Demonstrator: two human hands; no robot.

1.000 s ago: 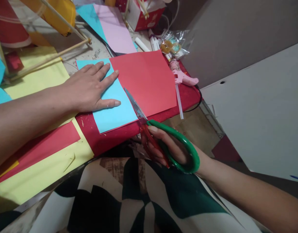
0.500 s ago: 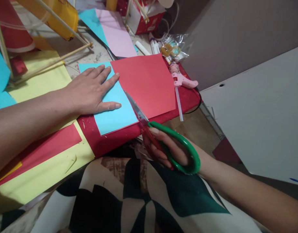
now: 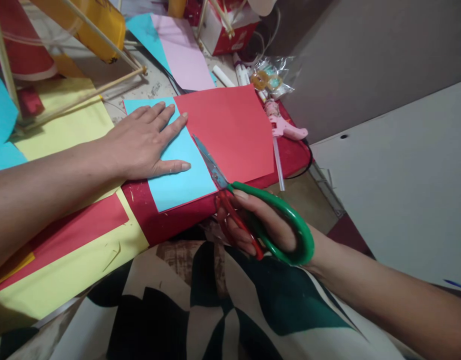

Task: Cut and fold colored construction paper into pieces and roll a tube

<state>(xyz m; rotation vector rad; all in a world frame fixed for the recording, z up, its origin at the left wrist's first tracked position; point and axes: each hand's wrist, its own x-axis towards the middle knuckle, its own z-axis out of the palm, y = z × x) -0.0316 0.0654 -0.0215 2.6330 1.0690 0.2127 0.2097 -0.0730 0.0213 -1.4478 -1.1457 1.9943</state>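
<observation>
My left hand (image 3: pixel 150 137) lies flat with its fingers spread on a light blue paper sheet (image 3: pixel 181 185). That sheet rests over a larger red paper sheet (image 3: pixel 226 130), whose right part shows beyond the blue edge. In my right hand (image 3: pixel 260 215) is a pair of scissors (image 3: pixel 271 200) with one green handle loop and one red. The blades lie along the right edge of the blue sheet, over the red one. Whether the lower blade is beneath the red paper is hard to see.
A pink glue gun (image 3: pixel 285 128) with a clear stick lies right of the red sheet. Yellow paper (image 3: pixel 129 235) and a red strip (image 3: pixel 80 230) are at left. Behind stand a wooden stick frame (image 3: pixel 99 92), a yellow cup (image 3: pixel 103 30) and a red-white box (image 3: pixel 230 32).
The scissor handles have swung slightly upward and the blades have shifted a little at the blue sheet's edge. My left hand stays on the blue paper; the whole view has moved slightly.
</observation>
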